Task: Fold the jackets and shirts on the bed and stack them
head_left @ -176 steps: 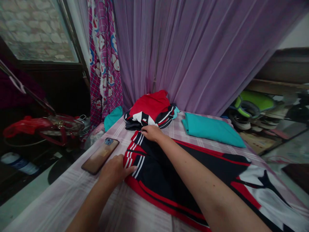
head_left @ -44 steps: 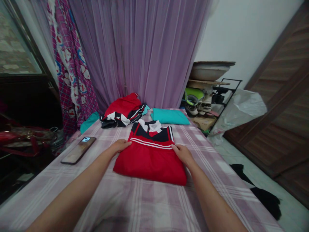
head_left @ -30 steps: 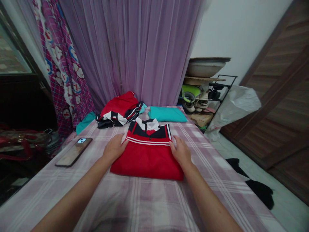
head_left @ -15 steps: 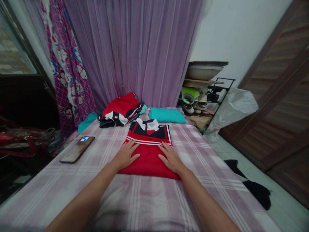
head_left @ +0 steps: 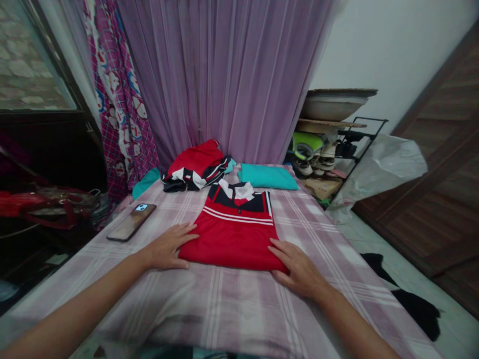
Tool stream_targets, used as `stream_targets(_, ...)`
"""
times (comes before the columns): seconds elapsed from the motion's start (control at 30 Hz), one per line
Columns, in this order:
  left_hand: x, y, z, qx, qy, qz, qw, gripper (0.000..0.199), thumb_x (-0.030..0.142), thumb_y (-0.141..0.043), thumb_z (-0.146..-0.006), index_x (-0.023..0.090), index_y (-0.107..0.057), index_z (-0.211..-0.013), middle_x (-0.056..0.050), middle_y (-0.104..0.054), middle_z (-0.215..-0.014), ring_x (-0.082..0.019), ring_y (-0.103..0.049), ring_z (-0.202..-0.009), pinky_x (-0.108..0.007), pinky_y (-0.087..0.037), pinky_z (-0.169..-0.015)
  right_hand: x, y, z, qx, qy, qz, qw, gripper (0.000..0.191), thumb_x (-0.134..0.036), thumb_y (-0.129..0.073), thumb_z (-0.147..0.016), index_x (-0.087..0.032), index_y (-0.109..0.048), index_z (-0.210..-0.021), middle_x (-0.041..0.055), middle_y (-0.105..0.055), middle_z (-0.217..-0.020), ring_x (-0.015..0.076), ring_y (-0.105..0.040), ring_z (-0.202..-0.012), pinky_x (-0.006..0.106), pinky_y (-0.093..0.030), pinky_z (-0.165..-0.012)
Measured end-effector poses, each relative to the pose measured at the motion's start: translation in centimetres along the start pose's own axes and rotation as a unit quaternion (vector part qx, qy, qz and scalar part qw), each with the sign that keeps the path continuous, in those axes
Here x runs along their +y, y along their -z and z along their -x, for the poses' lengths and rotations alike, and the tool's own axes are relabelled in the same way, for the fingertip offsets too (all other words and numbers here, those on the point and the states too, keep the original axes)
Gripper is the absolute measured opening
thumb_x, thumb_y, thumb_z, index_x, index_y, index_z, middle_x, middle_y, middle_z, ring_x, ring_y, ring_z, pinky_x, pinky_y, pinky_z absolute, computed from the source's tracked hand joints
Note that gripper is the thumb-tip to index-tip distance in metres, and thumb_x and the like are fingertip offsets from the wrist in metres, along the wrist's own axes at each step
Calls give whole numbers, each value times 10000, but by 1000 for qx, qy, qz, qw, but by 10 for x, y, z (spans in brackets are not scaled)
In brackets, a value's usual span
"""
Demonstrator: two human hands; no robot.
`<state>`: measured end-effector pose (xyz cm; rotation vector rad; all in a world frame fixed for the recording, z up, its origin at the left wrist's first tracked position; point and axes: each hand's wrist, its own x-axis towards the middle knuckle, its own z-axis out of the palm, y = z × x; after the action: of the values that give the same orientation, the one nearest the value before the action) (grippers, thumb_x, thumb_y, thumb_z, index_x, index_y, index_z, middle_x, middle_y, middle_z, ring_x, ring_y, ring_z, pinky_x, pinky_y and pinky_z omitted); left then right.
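Note:
A folded red garment point(head_left: 232, 242) with a navy and white collar and white stripes lies flat on the plaid cloth point(head_left: 239, 299). At its left edge, my left hand point(head_left: 168, 248) rests with fingers spread, fingertips on the fabric and thumb on the cloth. My right hand point(head_left: 297, 267) touches the lower right corner, fingers apart over the edge and the thumb beside it. Neither hand grips anything. Behind the garment are a crumpled red, navy and white pile of clothing point(head_left: 198, 162) and a folded turquoise cloth point(head_left: 267, 177).
A phone point(head_left: 131, 223) lies on the left of the plaid surface. Purple curtains point(head_left: 224, 75) hang behind. At the right stand a rack with shoes point(head_left: 325, 159) and a white plastic bag point(head_left: 385, 164); black cloth point(head_left: 415, 309) lies on the floor.
Both hands have moved outward from the middle of the red garment to its side edges, and somewhat nearer the camera. The view has shifted slightly.

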<state>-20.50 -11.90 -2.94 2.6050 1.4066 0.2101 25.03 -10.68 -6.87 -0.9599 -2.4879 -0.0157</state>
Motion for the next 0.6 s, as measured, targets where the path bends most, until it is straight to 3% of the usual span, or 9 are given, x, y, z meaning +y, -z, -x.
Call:
stream_targets(0.1, 3, 4, 4, 3, -15, -40, 999, 720, 589, -649, -798, 282, -492, -1430, -120, -422, -1556, -352, -367, -1436, -584, -262, -1170, -1, -2, -3, 47, 22, 15, 999, 440, -246, -582, -880, -196, -616, -1316, 127, -691, -1256, 245, -645, -1167, 442, -485, -1054)
stream_targets(0.23, 16, 10, -3, 62, 2, -31, 998, 433, 389, -504, -911, 247, -576, -1314, -80, -644, -1343, -249, -556, -1280, -491, -313, -1170, -2, 6, -18, 56, -45, -3, 997, 331, -260, -511, -903, -200, -678, -1182, 107, -750, -1106, 243, -707, -1015, 412, -553, -936)
stream_targets(0.33, 29, 23, -7, 124, 38, 10, 992, 344, 396, -430, -927, 224, -635, -1142, -64, -730, -1112, -220, -666, -1043, -415, -452, -1047, -7, 29, -31, 52, -111, -50, 991, 320, -308, -476, -905, -198, -688, -1119, 96, -762, -1027, 238, -720, -912, 372, -573, -816)
stream_targets(0.4, 38, 37, -4, 149, 65, 48, 985, 352, 445, -398, -930, 222, -639, -1055, -39, -731, -956, -195, -676, -868, -328, -525, -847, -12, 52, -37, 38, -144, -92, 985, 317, -355, -460, -916, -201, -686, -1076, 68, -764, -937, 212, -712, -795, 322, -558, -709)
stream_targets(0.5, 50, 60, 1, 187, 117, 91, 971, 395, 535, -391, -906, 223, -630, -945, 8, -673, -756, -160, -612, -674, -262, -474, -634, -19, 86, -46, 12, -175, -154, 972, 309, -408, -456, -925, -208, -687, -971, 25, -739, -820, 176, -670, -689, 271, -501, -619)
stream_targets(0.6, 55, 81, -11, 231, 193, 113, 947, 437, 605, -417, -854, 223, -622, -911, 27, -635, -686, -164, -588, -655, -263, -456, -620, -12, 103, -68, 8, -199, -184, 963, 313, -438, -473, -907, -204, -680, -895, 15, -716, -780, 173, -644, -687, 264, -477, -616)
